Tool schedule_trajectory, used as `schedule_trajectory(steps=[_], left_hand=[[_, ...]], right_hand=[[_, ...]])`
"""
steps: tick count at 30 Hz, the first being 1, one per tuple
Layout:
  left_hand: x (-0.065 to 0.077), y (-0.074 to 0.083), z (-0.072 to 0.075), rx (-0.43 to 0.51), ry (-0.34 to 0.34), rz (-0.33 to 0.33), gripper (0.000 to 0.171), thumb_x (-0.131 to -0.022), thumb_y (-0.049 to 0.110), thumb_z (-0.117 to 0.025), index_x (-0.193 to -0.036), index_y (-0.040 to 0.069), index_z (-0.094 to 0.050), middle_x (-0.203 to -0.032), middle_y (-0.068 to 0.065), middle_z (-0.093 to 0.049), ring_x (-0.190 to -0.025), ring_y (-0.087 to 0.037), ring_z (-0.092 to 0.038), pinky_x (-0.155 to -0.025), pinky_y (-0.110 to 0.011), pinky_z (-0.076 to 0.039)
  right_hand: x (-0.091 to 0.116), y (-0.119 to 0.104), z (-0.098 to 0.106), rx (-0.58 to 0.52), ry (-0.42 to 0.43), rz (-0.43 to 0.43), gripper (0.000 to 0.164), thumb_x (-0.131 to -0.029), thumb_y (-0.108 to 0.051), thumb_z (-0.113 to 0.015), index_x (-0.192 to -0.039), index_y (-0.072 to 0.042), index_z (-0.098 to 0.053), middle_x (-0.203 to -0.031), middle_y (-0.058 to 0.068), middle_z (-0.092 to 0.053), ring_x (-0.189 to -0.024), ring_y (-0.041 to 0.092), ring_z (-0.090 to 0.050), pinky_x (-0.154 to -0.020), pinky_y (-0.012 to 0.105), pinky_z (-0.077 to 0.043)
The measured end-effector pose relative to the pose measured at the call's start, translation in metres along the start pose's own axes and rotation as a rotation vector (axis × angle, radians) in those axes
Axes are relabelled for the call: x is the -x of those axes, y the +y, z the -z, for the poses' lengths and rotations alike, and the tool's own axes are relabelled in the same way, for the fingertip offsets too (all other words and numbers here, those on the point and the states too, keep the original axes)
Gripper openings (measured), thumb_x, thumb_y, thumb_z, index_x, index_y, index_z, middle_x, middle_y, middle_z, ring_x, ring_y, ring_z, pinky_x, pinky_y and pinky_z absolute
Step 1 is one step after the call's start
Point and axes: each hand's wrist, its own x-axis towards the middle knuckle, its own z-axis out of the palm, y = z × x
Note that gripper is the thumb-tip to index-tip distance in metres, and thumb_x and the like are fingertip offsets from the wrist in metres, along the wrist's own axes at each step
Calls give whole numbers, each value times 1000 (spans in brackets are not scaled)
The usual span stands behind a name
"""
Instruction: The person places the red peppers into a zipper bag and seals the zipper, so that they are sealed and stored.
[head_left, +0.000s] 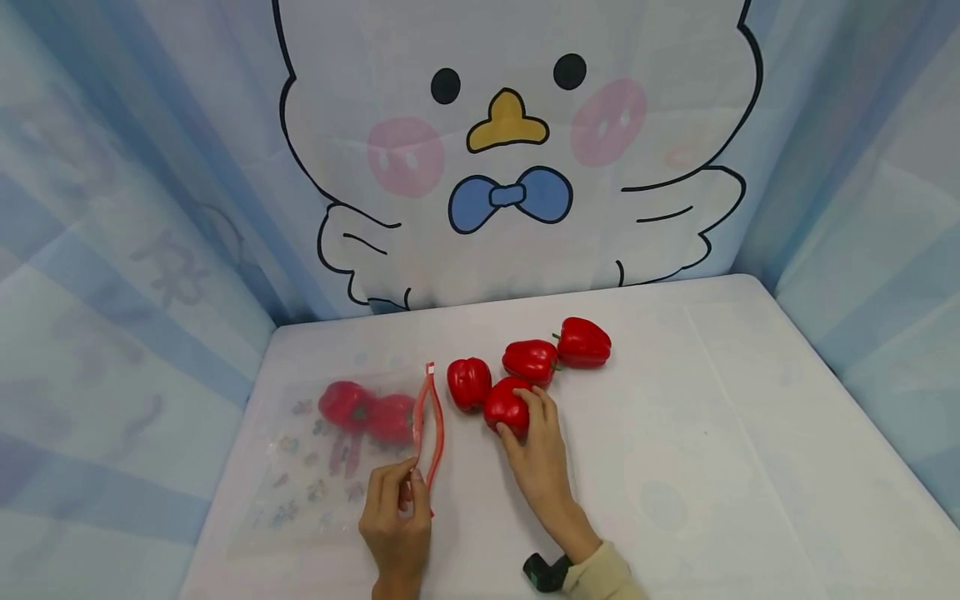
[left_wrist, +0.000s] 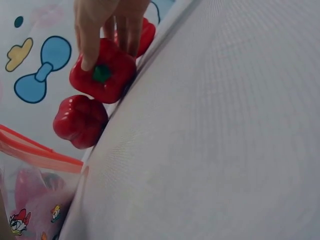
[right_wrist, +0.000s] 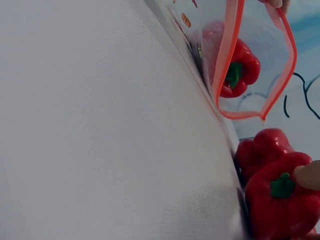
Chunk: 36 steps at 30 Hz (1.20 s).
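Note:
My left hand (head_left: 397, 521) pinches the orange-red zip edge (head_left: 439, 433) of a clear printed zip bag (head_left: 288, 492), which lies on its side. The bag's mouth gapes toward the right, a wide loop in the right wrist view. Inside the bag are two red bell peppers (head_left: 345, 406), blurred by the plastic. My right hand (head_left: 543, 467) grips another red bell pepper (head_left: 504, 406) between thumb and fingers, its green stem (left_wrist: 101, 73) facing the left wrist camera. Just left of it, nearer the bag mouth, sits a bell pepper (head_left: 468, 383).
Two more red bell peppers (head_left: 530, 360) lie behind the right hand, end to end. A dark green strap-like object (head_left: 545, 572) is at the right wrist by a cream sleeve (head_left: 603, 575). The white table (head_left: 712, 450) meets a cartoon-printed curtain (head_left: 510, 258) at its back edge.

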Motion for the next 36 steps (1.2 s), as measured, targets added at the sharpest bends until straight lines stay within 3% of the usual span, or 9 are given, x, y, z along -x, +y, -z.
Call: schedule_trajectory(steps=[6,13,20,28,36], left_hand=[[-2,0,0,11,5,-6,21,-72,-15,-71,-90,-5,-76,-76,-13,-61,-56,-12,-46,-48,-18,-35],[-3,0,0,16,12,-4,20,-73,-14,-70,-90,-5,-76,-76,-13,-62,-57,-13,-46,-49,-18,-35],[-3,1,1,25,16,0,20,-73,-14,-70,-90,-6,-76,-76,-14,-61,-57,-13,-45,-49,-19,-35],[-4,1,0,37,27,1,19,-74,-14,-69,-90,-6,-76,-75,-14,-60,-56,-13,-45,-48,-20,-35],[-2,0,1,26,16,18,19,-74,-13,-70,-90,-6,-76,-76,-14,-61,-57,-13,-46,-49,-19,-35]], right_hand=[[-1,-1,8,-41,-2,1,60,-89,-5,-79,-142,-6,-51,-154,22,-46,-142,40,-49,-110,56,-50],[1,-5,21,-122,-31,41,63,-87,-3,-81,-143,-8,-52,-155,18,-48,-141,37,-50,-104,54,-55],[1,3,30,-171,-121,116,66,-86,-4,-83,-144,-16,-54,-156,9,-50,-142,33,-51,-102,52,-57],[-5,10,39,-196,-244,266,63,-86,-7,-83,-142,-18,-56,-155,9,-51,-140,33,-54,-101,50,-57],[-11,10,37,-213,-418,312,62,-88,-10,-81,-143,-21,-54,-159,8,-48,-145,33,-48,-103,50,-56]])
